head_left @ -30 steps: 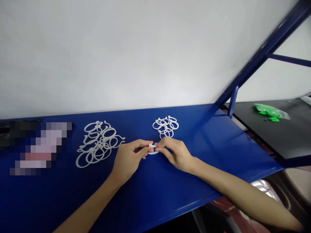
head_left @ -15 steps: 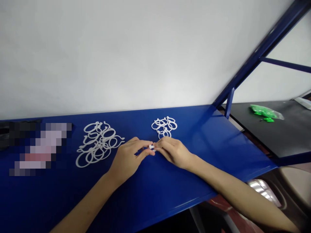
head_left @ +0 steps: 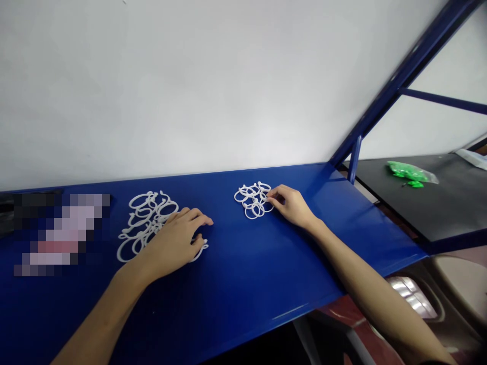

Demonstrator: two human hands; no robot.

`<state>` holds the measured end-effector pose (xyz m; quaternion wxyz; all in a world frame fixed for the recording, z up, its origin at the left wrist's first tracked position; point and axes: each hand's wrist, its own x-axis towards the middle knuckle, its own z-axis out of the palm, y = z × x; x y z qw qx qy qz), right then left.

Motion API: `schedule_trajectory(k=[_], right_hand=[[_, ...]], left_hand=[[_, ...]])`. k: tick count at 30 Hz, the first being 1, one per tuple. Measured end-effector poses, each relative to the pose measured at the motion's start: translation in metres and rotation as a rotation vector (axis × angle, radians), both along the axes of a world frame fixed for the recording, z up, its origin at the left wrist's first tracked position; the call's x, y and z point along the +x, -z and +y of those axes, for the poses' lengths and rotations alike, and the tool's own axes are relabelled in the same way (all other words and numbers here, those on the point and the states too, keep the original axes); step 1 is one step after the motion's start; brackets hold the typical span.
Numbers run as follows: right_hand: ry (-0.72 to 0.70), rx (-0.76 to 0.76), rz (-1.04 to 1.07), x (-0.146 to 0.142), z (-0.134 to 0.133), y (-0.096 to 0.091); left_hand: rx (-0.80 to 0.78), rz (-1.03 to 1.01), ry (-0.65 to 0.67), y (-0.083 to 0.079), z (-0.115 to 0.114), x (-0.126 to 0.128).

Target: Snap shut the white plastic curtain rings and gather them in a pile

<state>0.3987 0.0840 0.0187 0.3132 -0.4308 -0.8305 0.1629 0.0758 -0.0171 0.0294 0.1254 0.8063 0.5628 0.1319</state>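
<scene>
My left hand [head_left: 177, 243] is over the right side of a loose pile of white plastic rings [head_left: 140, 221], palm down with its fingers apart. Part of one ring [head_left: 198, 252] shows below its thumb; the rest is hidden under the hand. My right hand [head_left: 292, 205] is at the right edge of a smaller cluster of closed white rings [head_left: 249, 192]. Its thumb and forefinger are pinched on a white ring [head_left: 269, 206] lying against that cluster.
Both groups of rings lie on a blue table [head_left: 228, 294] against a white wall. A blurred-out patch [head_left: 68, 228] and a black item [head_left: 30, 203] are at the left. Right of the blue frame [head_left: 355, 157], a black table [head_left: 403, 203] holds a bag of green pieces [head_left: 411, 172].
My hands have parted from the small white piece they held together. The left moved left over the large pile; the right moved up and right to the smaller cluster with a ring.
</scene>
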Motion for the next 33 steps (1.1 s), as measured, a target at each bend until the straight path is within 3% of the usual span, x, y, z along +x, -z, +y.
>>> schedule_trajectory(k=[13,19,22,27,30,33], right_hand=[[0.069,0.027,-0.002,0.0,0.0,-0.001],[0.081,0.155,0.049,-0.007,-0.01,-0.01],[-0.009,0.187,0.095,-0.022,-0.029,-0.016],[-0.328,0.008,0.096,-0.053,-0.064,-0.014],[-0.37,0.002,0.142,-0.063,-0.074,-0.005],[-0.376,0.083,0.189,-0.064,-0.077,0.003]], left_hand=[[-0.139,-0.047,0.052,-0.013,-0.004,-0.008],[-0.052,-0.212,-0.09,-0.011,0.0,0.012],[0.025,-0.333,-0.114,-0.009,-0.002,0.025],[0.044,-0.551,-0.145,-0.007,-0.009,0.043],[-0.002,-0.673,-0.157,-0.002,-0.012,0.05],[0.096,-0.717,-0.219,0.005,-0.016,0.058]])
